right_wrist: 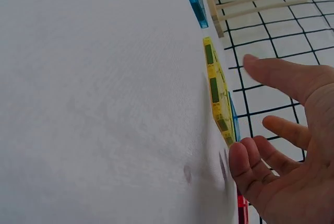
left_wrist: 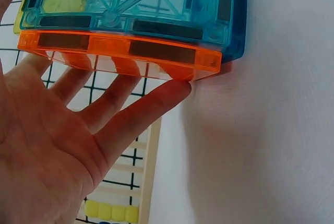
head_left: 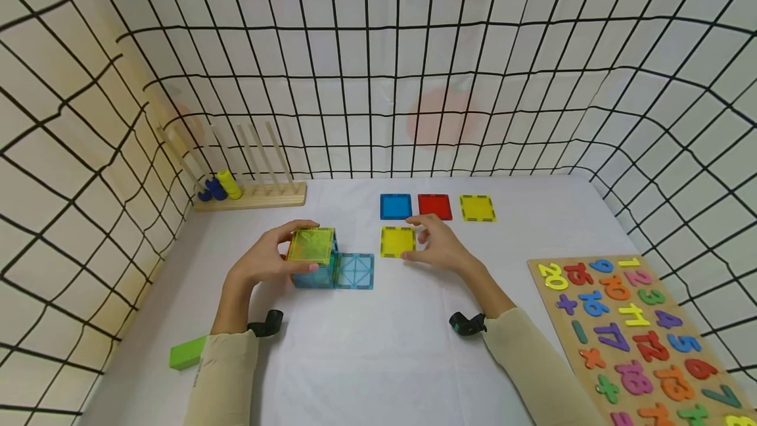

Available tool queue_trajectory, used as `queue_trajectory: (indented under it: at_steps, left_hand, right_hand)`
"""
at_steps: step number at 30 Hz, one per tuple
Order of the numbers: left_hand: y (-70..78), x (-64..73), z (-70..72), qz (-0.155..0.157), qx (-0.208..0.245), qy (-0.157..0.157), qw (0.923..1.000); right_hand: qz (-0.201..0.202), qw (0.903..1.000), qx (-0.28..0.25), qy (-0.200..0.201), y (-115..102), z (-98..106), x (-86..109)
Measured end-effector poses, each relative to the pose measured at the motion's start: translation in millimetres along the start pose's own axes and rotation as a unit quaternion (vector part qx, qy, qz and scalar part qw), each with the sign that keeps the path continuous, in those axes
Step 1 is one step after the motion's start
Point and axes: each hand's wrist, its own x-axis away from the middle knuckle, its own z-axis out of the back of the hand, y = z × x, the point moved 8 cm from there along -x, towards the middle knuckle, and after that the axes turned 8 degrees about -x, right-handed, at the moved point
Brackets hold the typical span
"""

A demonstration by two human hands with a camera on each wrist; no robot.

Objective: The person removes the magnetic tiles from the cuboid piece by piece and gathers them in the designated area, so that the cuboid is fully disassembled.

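My left hand [head_left: 266, 255] holds a cube of see-through magnetic tiles [head_left: 311, 246], thumb along the near side and index finger at the far top edge. Its top is yellow. In the left wrist view the fingers spread along an orange tile [left_wrist: 125, 51] below a blue one [left_wrist: 130, 23]. A flat light-blue tile [head_left: 355, 271] adjoins the cube on the right. My right hand [head_left: 440, 245] hovers around the right edge of a yellow tile [head_left: 397, 242] lying on the table; the right wrist view shows its thumb [right_wrist: 276, 72] apart from that tile.
Behind lie a blue tile [head_left: 395, 206], a red tile [head_left: 434, 206] and another yellow tile [head_left: 478, 208]. A wooden peg rack [head_left: 260, 196] stands back left, a green block [head_left: 188, 352] front left. A number board [head_left: 591, 360] lies right. Black netting [head_left: 367, 77] surrounds the table.
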Motion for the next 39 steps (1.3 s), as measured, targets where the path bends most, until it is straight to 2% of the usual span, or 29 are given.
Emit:
queue_trajectory:
  at_steps: [10,12,19,22,39]
  left_hand:
    - [-1.8,-0.3,1.6,0.016,-0.007,0.017,0.9997]
    - [-1.0,-0.6,1.7,0.018,-0.004,0.019,0.9997]
    - [5.7,-2.9,0.4,-0.007,-0.025,0.027,0.9993]
    - [5.7,-3.7,-0.5,-0.003,-0.028,0.029,0.9992]
    - [5.1,-6.4,-3.8,-0.005,-0.016,0.022,0.9996]
  right_hand:
    - [0.046,0.9986,-0.025,-0.009,-16.0,-2.8,11.4]
    - [0.05,0.9983,-0.025,-0.015,-19.7,-6.7,12.6]
    - [0.065,0.997,-0.008,-0.042,-34.3,-26.7,16.0]
    - [0.073,0.9958,-0.001,-0.054,-40.2,-35.7,16.7]
    - [0.075,0.9934,0.014,-0.085,-48.5,-67.1,15.0]
